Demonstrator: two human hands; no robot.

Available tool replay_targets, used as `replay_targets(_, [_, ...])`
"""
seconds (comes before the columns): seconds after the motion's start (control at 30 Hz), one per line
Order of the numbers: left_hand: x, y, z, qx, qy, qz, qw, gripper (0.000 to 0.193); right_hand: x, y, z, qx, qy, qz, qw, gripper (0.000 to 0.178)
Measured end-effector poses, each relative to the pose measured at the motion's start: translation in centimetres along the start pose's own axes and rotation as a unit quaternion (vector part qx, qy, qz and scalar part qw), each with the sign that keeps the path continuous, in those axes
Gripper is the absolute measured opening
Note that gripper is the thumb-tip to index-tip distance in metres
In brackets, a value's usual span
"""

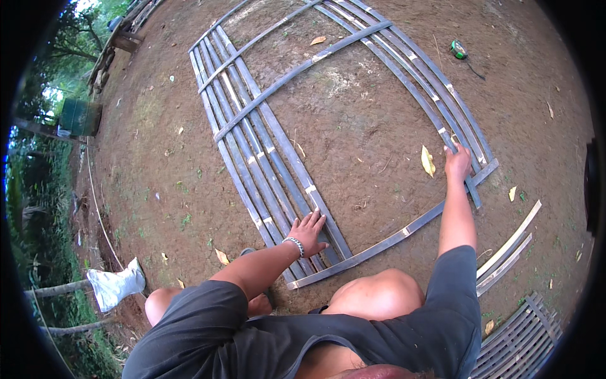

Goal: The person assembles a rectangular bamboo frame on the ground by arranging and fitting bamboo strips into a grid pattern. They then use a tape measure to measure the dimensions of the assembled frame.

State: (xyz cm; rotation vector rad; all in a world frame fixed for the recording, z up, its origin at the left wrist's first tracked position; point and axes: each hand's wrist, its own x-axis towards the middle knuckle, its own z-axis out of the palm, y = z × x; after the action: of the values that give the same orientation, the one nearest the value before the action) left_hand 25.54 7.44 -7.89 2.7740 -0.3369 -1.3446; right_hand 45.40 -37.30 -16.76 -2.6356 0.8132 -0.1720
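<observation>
A large frame of split bamboo slats lies on the dirt before me, with crosspieces (pixel 303 67) over lengthwise slats in a left group and a right group. My left hand (pixel 307 234), a chain bracelet at its wrist, rests flat with fingers spread on the left group of slats (pixel 276 169). My right hand (pixel 457 163) is closed round the innermost bamboo slat (pixel 413 95) of the right group, close to its near end. That end crosses over the near crosspiece (pixel 391 240) and sticks out a little past it.
A green tape measure (pixel 459 49) lies beyond the frame at the far right. Loose bamboo strips (pixel 505 256) and a slatted bamboo panel (pixel 521 338) are at my right. A white sack (pixel 117 284) hangs on a pole at the left, and a green container (pixel 81 117) stands farther back.
</observation>
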Motion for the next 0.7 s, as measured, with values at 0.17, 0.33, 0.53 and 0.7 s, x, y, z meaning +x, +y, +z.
replay_targets(0.17, [0.0, 0.1, -0.6, -0.003, -0.006, -0.007, 1.000, 0.096, 2.8, -2.8, 2.4, 0.006, 0.001, -0.012, 1.000, 0.039])
replay_targets(0.33, [0.5, 0.5, -0.6, -0.007, -0.004, -0.004, 1.000, 0.097, 3.1, -4.9, 2.2, 0.007, 0.003, -0.030, 1.000, 0.051])
replay_targets(0.53, [0.6, 0.4, 0.7, -0.008, 0.021, 0.003, 1.000, 0.099, 0.7, -0.3, -0.7, -0.009, 0.049, -0.076, 0.996, 0.052])
replay_targets(0.7, [0.6, 0.8, 0.6, 0.012, 0.022, 0.013, 1.000, 0.102, -0.5, 4.3, 0.4, 0.052, 0.047, -0.097, 0.993, 0.039])
